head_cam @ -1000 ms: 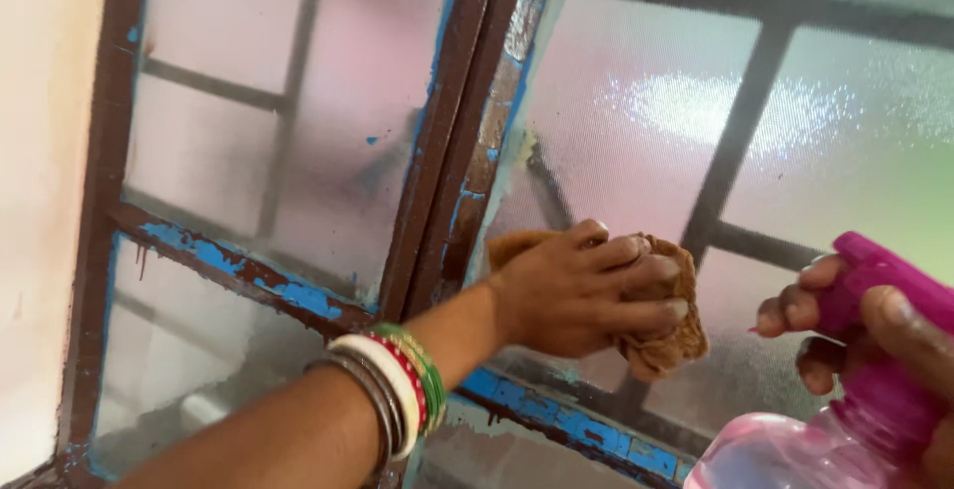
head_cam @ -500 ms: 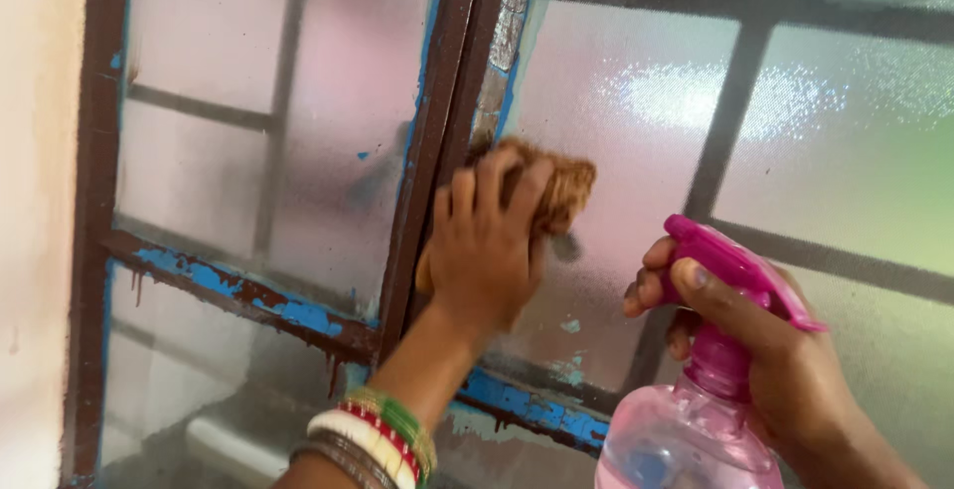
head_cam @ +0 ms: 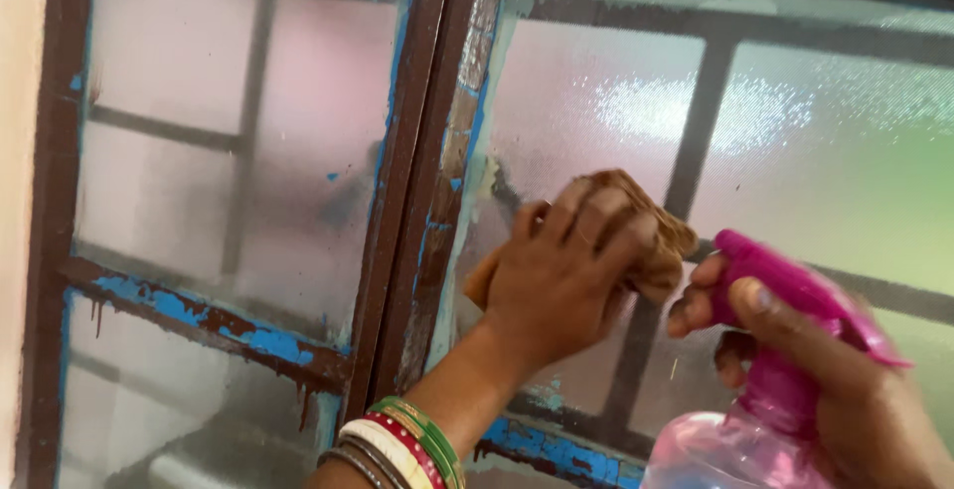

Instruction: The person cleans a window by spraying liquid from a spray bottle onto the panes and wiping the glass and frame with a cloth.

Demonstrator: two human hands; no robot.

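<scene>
My left hand (head_cam: pixel 561 275) presses a brown cloth (head_cam: pixel 651 245) flat against the frosted glass pane (head_cam: pixel 586 111) of the right window leaf, fingers spread over it. Several bangles ring that wrist. My right hand (head_cam: pixel 845 390) grips a spray bottle (head_cam: pixel 740 439) with a magenta trigger head (head_cam: pixel 795 295) and a clear pink body, held just right of the cloth and close to the glass. Part of the cloth hides under my left hand.
A brown window frame (head_cam: pixel 417 181) with chipped blue paint divides the two leaves. A blue-flecked crossbar (head_cam: pixel 199 315) runs across the left leaf. Dark bars show behind the frosted glass. A cream wall (head_cam: pixel 15 201) borders the left edge.
My left hand has slid the cloth from beside the centre frame rightward and slightly down across the pane. The spray bottle has shifted right and a little lower.
</scene>
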